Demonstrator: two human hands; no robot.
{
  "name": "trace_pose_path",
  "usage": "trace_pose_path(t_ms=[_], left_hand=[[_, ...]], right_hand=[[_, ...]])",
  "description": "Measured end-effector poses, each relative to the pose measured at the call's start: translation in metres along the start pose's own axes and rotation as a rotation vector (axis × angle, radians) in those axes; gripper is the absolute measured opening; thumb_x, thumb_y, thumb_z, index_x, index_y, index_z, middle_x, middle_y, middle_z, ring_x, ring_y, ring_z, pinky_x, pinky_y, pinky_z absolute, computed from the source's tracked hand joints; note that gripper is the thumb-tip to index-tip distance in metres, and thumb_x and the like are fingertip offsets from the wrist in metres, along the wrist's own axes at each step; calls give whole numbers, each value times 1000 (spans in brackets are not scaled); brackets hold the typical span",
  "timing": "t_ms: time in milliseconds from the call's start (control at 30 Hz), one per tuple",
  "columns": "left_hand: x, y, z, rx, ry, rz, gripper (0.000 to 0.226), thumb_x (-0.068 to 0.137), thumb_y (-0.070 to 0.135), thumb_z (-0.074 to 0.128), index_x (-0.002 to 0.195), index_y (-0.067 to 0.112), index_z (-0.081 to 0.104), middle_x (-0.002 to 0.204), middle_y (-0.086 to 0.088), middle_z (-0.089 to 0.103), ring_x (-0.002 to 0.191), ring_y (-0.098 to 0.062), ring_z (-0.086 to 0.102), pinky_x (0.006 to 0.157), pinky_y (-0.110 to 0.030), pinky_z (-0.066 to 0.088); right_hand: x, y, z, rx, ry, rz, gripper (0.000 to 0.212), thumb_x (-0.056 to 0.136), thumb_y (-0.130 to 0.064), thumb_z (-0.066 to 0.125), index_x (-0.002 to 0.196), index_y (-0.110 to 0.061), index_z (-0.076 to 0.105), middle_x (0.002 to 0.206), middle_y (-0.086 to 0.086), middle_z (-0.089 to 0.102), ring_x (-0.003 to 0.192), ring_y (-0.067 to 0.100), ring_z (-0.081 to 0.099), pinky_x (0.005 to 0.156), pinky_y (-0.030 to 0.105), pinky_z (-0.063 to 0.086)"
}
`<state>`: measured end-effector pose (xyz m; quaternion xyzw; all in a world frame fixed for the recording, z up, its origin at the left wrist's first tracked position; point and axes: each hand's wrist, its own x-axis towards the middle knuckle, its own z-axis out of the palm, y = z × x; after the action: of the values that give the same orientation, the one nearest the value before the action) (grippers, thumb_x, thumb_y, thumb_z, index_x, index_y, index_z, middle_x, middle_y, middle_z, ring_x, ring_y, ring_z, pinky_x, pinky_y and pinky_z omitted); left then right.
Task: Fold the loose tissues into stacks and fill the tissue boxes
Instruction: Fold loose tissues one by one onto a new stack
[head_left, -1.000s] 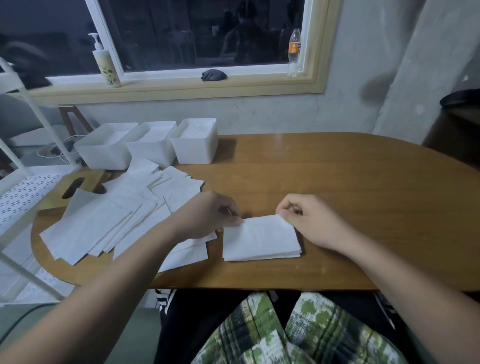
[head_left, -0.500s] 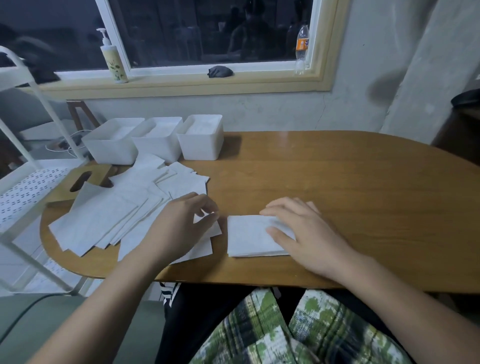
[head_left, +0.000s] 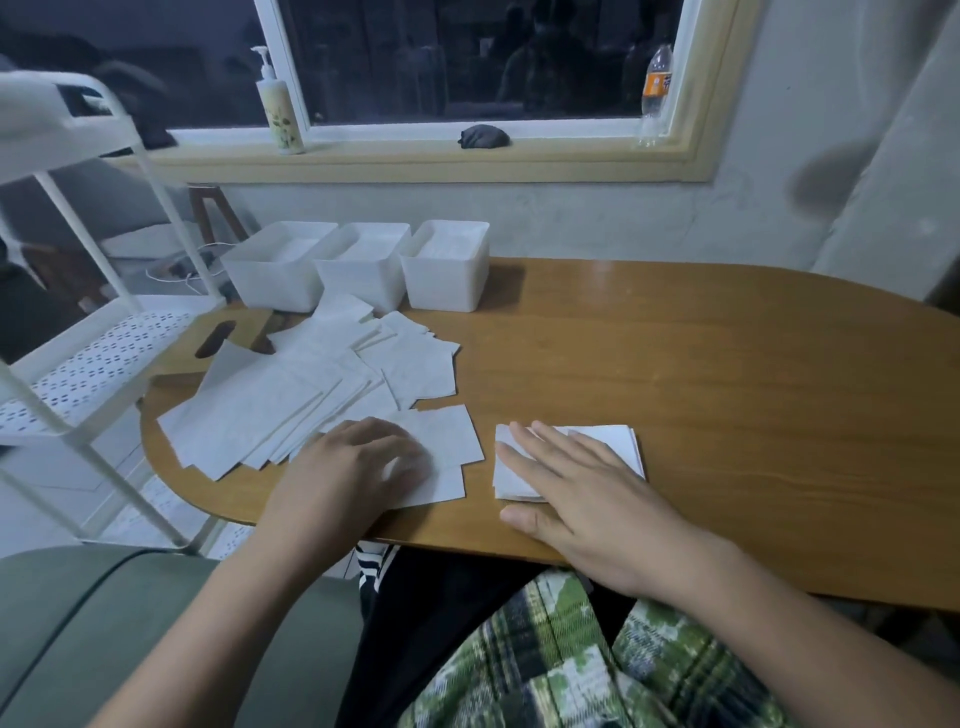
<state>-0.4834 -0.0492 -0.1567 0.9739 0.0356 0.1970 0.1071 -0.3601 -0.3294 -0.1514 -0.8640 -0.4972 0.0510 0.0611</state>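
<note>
The folded stack (head_left: 615, 441) is lying at the near edge of the table (head_left: 701, 374), roughly square, its slightly longer side running left to right. The right hand (head_left: 587, 493) is pressing it flat, fingers straight and spread, grasping nothing, fingertips pointing toward the stack's far-left corner. Just left of the stack, apart from it, a loose tissue (head_left: 449, 434) is lying square-on under the fingers of the left hand (head_left: 353, 467). That hand is resting palm down with fingers relaxed, though the tips are blurring, so a pinch cannot be ruled out. It is the nearer hand for drawing the next sheet across. Further left of the stack the pile of loose tissues (head_left: 270, 410) is fanning out. Beyond the stack and to its left, three tissue boxes are standing side by side: the nearest box (head_left: 441, 286) looking full of white sheets nearly to its rim, the middle box (head_left: 358, 286) and the farthest box (head_left: 270, 288) seeming lower.
</note>
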Motion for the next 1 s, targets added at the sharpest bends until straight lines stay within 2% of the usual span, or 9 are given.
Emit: trace_pose_path(t_ms=[200,300,433,633,700,800,900,967,1000], left_hand=[[7,7,-9,132,-47,48,34,94,55,53,99,37,81,101,14,74,86,-18,70,62,-33,57],[11,9,-11,183,-74,31,26,92,46,58,97,33,80,95,11,75,82,-21,71,61,-34,57],[13,10,-13,162,-54,-15,8,93,29,70,99,30,75,88,8,74,77,-22,70,63,-36,57],[11,13,-24,-21,109,-95,39,92,18,78,126,32,65,97,17,76,83,-14,69,70,-35,61],[9,15,-28,-74,144,-114,46,90,14,80,127,31,61,97,17,74,83,-13,68,74,-35,61],[7,17,-33,-162,192,-143,51,88,10,82,128,32,60,94,19,71,87,-11,67,81,-35,59],[5,18,-37,-244,236,-176,46,88,10,82,123,33,64,91,22,71,88,1,65,80,-19,53],[4,17,-41,-330,263,-227,37,89,12,82,116,33,68,92,23,71,92,4,66,77,-8,47],[5,16,-43,-379,272,-255,32,89,14,82,111,34,70,94,23,73,93,3,67,77,-10,49]], right_hand=[[2,1,-2,34,-20,-2,77,103,-80,11,168,-43,-6,173,-21,-23,156,-3,-27,132,33,-8],[3,1,-7,94,-29,2,77,102,-80,14,169,-44,-2,174,-24,-17,158,-5,-22,133,34,-3],[8,-3,-18,223,31,38,75,102,-79,23,168,-45,14,175,-26,6,160,-3,-2,131,30,6],[40,-15,-29,260,208,-1,63,105,-55,57,161,-37,36,161,-22,37,147,4,31,118,29,26],[52,-19,-32,298,253,-4,59,101,-46,67,155,-34,47,152,-19,46,140,6,39,114,30,30],[64,-26,-34,468,325,-25,32,99,-35,73,130,-28,68,125,-18,64,118,3,55,103,25,42],[66,-31,-37,668,422,-44,3,99,-21,72,98,-22,75,93,-12,73,95,5,66,82,20,49],[63,-30,-40,764,456,-31,10,101,-19,71,92,-20,73,84,-7,71,82,9,65,74,22,50],[61,-27,-42,808,467,-21,11,101,-19,71,91,-21,73,83,-5,70,79,13,64,72,24,50]])
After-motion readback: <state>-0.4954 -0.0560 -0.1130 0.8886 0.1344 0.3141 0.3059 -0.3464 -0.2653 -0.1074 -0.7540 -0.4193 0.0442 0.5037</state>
